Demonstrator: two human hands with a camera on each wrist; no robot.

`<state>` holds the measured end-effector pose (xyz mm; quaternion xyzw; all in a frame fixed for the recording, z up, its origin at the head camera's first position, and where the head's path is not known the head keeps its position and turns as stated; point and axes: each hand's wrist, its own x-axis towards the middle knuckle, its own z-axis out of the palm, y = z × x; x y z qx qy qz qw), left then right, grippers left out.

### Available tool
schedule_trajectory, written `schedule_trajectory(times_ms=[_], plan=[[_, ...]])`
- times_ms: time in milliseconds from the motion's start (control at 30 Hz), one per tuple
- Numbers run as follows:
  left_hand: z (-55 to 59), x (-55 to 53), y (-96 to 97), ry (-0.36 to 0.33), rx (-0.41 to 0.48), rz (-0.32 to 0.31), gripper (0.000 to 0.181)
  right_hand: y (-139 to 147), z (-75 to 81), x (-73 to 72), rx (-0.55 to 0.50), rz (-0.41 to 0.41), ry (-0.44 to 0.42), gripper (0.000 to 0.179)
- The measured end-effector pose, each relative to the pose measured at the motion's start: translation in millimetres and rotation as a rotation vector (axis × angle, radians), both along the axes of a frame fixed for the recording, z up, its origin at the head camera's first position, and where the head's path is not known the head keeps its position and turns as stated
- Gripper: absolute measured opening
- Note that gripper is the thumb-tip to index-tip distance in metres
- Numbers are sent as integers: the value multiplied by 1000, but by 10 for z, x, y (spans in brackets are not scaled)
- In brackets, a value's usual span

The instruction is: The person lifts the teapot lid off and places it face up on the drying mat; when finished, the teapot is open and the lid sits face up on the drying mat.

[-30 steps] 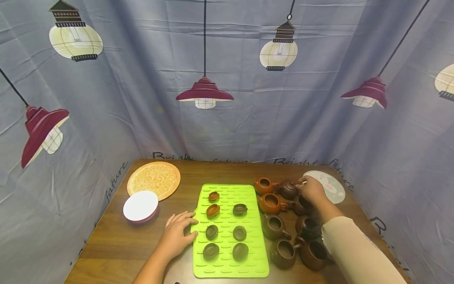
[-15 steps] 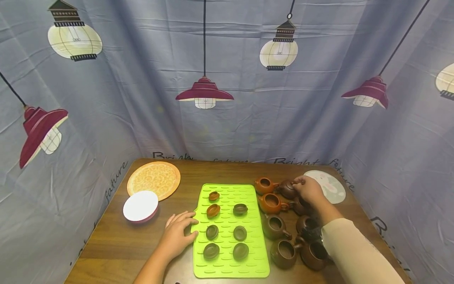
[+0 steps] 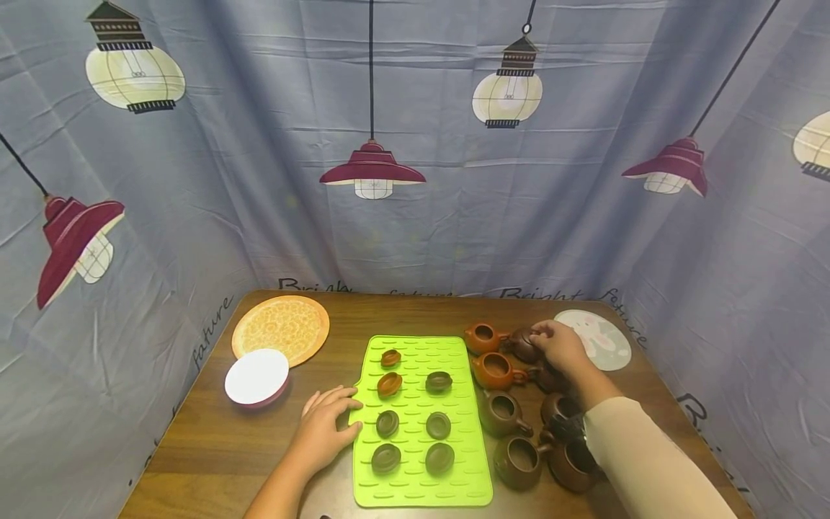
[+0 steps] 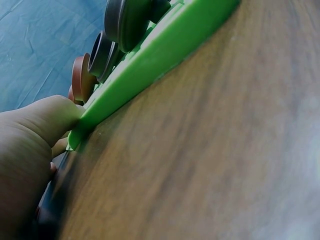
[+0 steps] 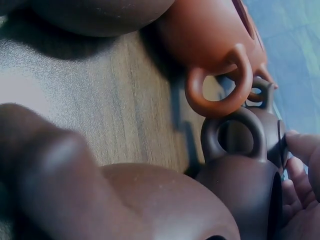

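Observation:
My right hand (image 3: 564, 347) pinches the lid (image 5: 282, 142) of a dark brown teapot (image 3: 522, 347) at the back right; in the right wrist view that lid sits at the pot's mouth, thumb and fingers right at it. The fingers partly cover the pot in the head view. My left hand (image 3: 322, 427) rests with relaxed fingers along the left edge of a bright green mat (image 3: 415, 493). Two orange lids (image 3: 390, 385) and several dark brown lids (image 3: 439, 459) lie on that mat in two columns.
Right of the mat stand two orange teapots (image 3: 496, 369) and several dark brown teapots (image 3: 518, 461), lidless and close together. A pale round mat (image 3: 606, 342) lies behind the right hand. At the left are a yellow-orange round mat (image 3: 285, 324) and a white bowl (image 3: 257, 376) overlapping it.
The right hand has shifted slightly left over the back brown teapot, and the lid, lifted and tilted half a second ago, is now lower on the pot. The left hand has stayed put.

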<state>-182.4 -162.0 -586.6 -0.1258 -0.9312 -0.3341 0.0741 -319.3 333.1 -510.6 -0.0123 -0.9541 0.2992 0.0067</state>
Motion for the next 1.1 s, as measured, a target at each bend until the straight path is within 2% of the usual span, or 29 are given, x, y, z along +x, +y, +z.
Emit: schedule_trajectory(times_ms=[233, 467, 533, 600, 667, 833, 900, 1000, 1100], plan=[[-23, 5, 0, 10, -8, -6, 31, 22, 19, 11, -4, -28, -38, 28], [9, 13, 4, 10, 5, 2, 30, 13, 99, 14, -48, -40, 2, 27], [12, 12, 4, 8, 1, 2, 30, -3, 117, 16, -89, -53, 0, 27], [13, 11, 4, 5, 0, 0, 31, -22, 130, 13, -171, -70, -17, 28], [12, 11, 3, 0, -1, -2, 31, -42, 133, 13, -297, -86, -51, 30], [11, 8, 2, -8, -4, 1, 31, -101, 114, 12, -727, -121, -147, 31], [12, 7, 0, -9, -6, 1, 30, -118, 98, 11, -863, -138, -176, 32], [12, 5, 2, -10, -9, 0, 30, -124, 86, 11, -976, -154, -212, 33], [8, 6, 2, -14, -10, -1, 31, -141, 101, 33, -1017, -158, -230, 32]])
